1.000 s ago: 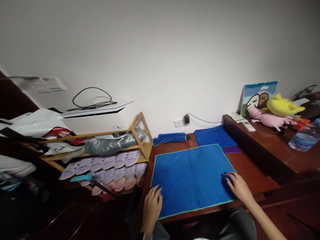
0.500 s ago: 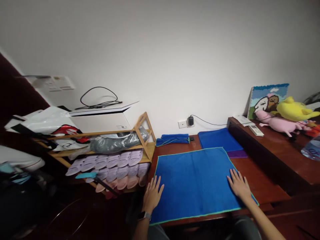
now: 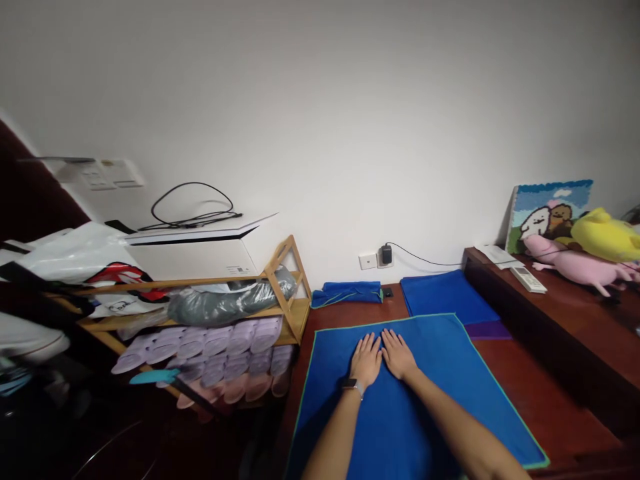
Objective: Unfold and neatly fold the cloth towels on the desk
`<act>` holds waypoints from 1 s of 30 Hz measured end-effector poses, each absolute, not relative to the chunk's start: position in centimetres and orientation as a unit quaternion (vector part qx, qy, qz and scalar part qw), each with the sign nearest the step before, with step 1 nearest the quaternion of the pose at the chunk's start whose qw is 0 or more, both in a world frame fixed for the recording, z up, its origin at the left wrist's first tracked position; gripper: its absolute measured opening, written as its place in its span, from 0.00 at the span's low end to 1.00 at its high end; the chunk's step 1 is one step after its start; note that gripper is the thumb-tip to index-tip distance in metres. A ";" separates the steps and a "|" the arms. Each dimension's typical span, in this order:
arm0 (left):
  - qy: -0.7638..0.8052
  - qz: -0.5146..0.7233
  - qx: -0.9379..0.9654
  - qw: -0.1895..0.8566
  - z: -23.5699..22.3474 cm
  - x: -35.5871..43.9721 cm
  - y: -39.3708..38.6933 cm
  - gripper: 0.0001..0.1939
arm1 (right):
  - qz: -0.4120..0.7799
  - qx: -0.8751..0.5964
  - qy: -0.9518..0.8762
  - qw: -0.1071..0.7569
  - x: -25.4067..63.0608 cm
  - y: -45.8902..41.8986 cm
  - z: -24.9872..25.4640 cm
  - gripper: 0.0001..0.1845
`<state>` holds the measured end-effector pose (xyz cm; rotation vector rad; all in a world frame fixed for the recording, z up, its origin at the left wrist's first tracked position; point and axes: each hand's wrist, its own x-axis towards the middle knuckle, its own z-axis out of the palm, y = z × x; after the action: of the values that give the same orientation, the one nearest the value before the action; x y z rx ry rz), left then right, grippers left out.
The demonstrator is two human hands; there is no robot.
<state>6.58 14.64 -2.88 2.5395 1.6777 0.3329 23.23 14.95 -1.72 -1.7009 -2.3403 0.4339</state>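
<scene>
A blue cloth [image 3: 450,373] with a light green edge lies spread on the reddish-brown table [image 3: 530,373]. My left hand [image 3: 367,360] rests flat on it, fingers stretched toward the wall, with a watch on the wrist. Close beside it, my right hand [image 3: 399,353] lies flat too, its fingers extended. Both hands are on the upper middle part of the cloth and hold nothing. Beyond the cloth are a folded blue cloth [image 3: 347,293] by the wall and another blue cloth [image 3: 445,293] at the back right, with a purple cloth [image 3: 487,331] peeking out from under it.
At left stands a wooden rack [image 3: 295,320] with slippers [image 3: 240,337], a white box [image 3: 195,257] and a black cable [image 3: 195,219]. A raised ledge [image 3: 560,313] on the right bears a remote control [image 3: 529,280], a pink plush toy [image 3: 575,260] and a picture [image 3: 550,213].
Both hands have moved from the cloth's left and right sides to its upper middle, now side by side. The view has shifted slightly, and the cloth reaches lower in it.
</scene>
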 end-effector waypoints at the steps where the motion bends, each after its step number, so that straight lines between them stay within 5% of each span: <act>1: 0.553 0.107 0.825 0.044 -3.1 6.4 15.5 0.29 | 0.151 -0.578 -0.796 0.099 22.8 15.7 -2.1 0.37; 12: 0.689 0.101 0.717 -0.016 -5.8 -12.6 19.7 0.33 | 0.056 -0.686 -0.722 0.069 38.8 20.9 -4.7 0.38; 23: 0.689 0.127 0.712 -0.042 -6.1 -12.5 19.8 0.33 | 0.095 -0.757 -0.641 0.084 47.4 21.3 -5.6 0.42; 30: 0.651 0.165 0.737 -0.077 -1.2 -8.2 17.6 0.28 | 0.052 -0.762 -0.567 0.309 52.4 16.4 -7.2 0.42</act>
<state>-8.19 17.63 -1.22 2.4346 2.1523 0.5450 52.43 16.36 -7.17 -2.0133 -1.4974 0.1378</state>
